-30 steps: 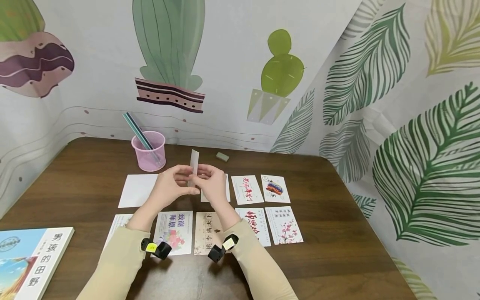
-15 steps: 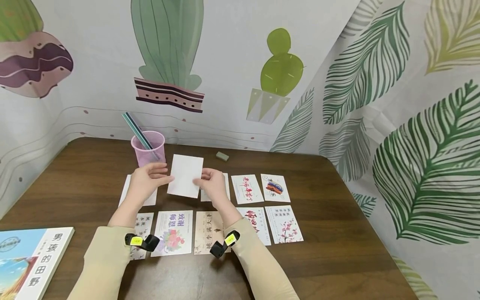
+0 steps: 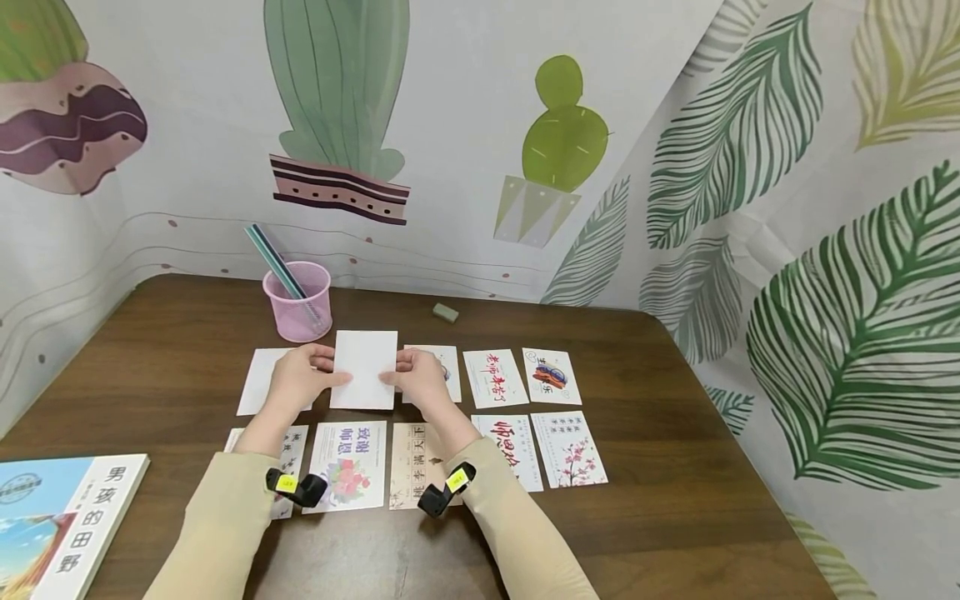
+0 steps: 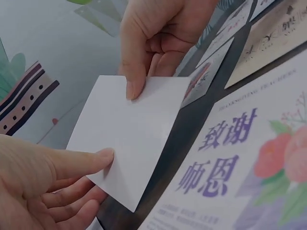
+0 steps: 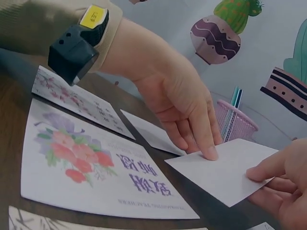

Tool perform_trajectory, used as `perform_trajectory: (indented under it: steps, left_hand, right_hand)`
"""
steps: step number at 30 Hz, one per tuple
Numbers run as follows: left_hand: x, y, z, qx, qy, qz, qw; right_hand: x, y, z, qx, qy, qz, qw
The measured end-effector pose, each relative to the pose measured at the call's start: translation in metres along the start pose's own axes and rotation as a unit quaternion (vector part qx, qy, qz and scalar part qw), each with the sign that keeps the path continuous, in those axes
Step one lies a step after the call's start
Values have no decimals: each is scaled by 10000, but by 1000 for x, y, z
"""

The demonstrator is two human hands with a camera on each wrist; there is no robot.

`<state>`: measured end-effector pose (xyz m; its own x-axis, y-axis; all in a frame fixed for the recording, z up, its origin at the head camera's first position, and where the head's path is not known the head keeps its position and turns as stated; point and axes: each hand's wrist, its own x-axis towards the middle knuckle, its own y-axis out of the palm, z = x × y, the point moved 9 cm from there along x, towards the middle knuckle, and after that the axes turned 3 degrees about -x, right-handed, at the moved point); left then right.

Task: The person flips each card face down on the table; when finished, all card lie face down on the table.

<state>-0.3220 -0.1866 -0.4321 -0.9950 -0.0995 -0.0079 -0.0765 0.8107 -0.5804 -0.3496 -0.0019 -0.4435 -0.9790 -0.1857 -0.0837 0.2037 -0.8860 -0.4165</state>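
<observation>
A small white card (image 3: 365,371), its blank face toward me, is held up between both hands over the back row of cards. My left hand (image 3: 298,379) pinches its left edge, thumb on the blank face and fingers behind. On the opposite edge my right hand (image 3: 422,379) pinches it the same way. In the left wrist view the card (image 4: 132,129) tilts, with both thumbs pressing its face. Its other side is hidden. Left of it, partly under my left hand, lies another blank white card (image 3: 258,383).
Printed cards lie in two rows, among them a flower card (image 3: 347,467), a beige card (image 3: 408,467) and a blossom card (image 3: 568,450). A pink mesh cup (image 3: 300,308) with pencils and a grey eraser (image 3: 446,312) stand behind. A book (image 3: 67,525) lies at left.
The card was edge-on between the hands, then turned its blank face toward me. Since then both hands have lowered it slightly, and the left hand has shifted down a little.
</observation>
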Motion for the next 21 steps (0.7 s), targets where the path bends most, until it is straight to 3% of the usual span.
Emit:
perform_trajectory:
  steps: [6,21]
  left_hand:
    - [-1,-2,-1,271,-24,-174,9995]
    - [-7,-2,-4,667,-6,-454,9967]
  right_hand:
    - [2,0,-8,36,174,67,9998]
    - [6,-12,-12,745,39,86,9972]
